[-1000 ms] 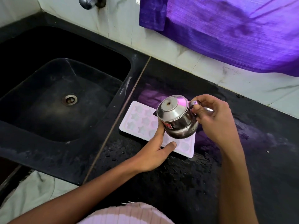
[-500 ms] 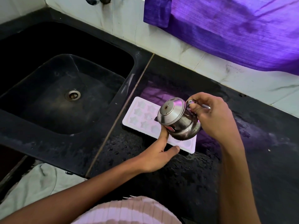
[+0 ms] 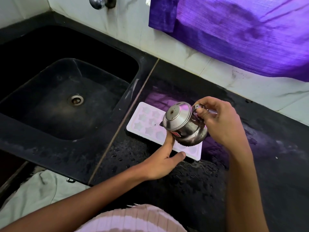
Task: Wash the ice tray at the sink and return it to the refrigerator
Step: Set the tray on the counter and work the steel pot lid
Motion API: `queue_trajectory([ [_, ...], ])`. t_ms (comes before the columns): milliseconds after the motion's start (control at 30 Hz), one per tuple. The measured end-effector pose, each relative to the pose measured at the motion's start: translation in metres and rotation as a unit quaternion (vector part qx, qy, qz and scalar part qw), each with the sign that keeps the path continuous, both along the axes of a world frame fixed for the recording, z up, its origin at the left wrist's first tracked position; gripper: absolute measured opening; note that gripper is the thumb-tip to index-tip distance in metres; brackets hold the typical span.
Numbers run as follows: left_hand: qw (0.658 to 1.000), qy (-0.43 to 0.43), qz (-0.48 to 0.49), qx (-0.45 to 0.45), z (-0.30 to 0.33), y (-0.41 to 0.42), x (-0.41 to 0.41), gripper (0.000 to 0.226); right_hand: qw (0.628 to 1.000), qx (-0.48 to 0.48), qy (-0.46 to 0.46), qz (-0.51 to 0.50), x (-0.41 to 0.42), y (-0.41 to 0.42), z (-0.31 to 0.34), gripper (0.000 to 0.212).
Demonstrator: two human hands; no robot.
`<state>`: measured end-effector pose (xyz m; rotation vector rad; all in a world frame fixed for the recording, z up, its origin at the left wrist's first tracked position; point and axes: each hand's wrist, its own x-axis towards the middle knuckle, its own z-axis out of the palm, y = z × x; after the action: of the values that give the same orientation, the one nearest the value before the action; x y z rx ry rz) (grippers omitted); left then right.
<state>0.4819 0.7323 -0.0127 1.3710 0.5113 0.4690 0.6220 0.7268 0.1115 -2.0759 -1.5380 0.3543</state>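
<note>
- The ice tray [image 3: 147, 121] is white and has star-shaped holes. It lies flat on the black counter [image 3: 192, 190], close to the counter's left edge, just beside the sink [image 3: 70, 104].
- The left hand [image 3: 161, 162] holds the near long side of the ice tray. Its thumb lies along the tray's near edge. Its fingers [image 3: 169, 137] reach up over the tray, but a pot hides their tips, so I cannot tell how they lie.
- The right hand [image 3: 222, 124] holds a small shiny steel pot [image 3: 182, 123] in the air over the right part of the tray. Its fingers [image 3: 203, 112] are curled and pinch the pot's handle.
- The pot is tipped toward the left, so its lid faces the sink side. A small red sticker is on its round belly.
- I cannot tell if water is coming out of the pot.
- The counter near the tray is wet, with little drops on it.
- The sink is black, with a round metal drain [image 3: 76, 99] in the middle of its floor.
- A shiny tap [image 3: 97, 2] sticks out of the white wall above the sink.
- A purple cloth [image 3: 242, 34] hangs on the wall behind the counter's far edge.
</note>
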Motion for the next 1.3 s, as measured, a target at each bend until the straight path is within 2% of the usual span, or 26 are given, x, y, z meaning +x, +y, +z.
queue_trajectory([
  [267, 1.0, 0.003, 0.008, 0.008, 0.003, -0.001, -0.001, 0.091, 0.999, 0.02, 0.033, -0.013, 0.004, -0.001, -0.003, 0.017],
  [600, 0.997, 0.007, 0.044, 0.056, 0.004, 0.007, -0.004, 0.09, 0.991, 0.064, 0.116, -0.003, 0.005, 0.007, -0.006, 0.01],
  [833, 0.997, 0.011, 0.072, 0.035, 0.0, 0.013, -0.004, 0.086, 0.985, 0.073, 0.158, -0.018, 0.005, 0.013, -0.011, 0.009],
  [1300, 0.991, -0.019, 0.133, -0.026, -0.003, 0.042, 0.006, 0.077, 0.991, 0.058, 0.112, -0.047, 0.001, 0.049, -0.01, 0.014],
])
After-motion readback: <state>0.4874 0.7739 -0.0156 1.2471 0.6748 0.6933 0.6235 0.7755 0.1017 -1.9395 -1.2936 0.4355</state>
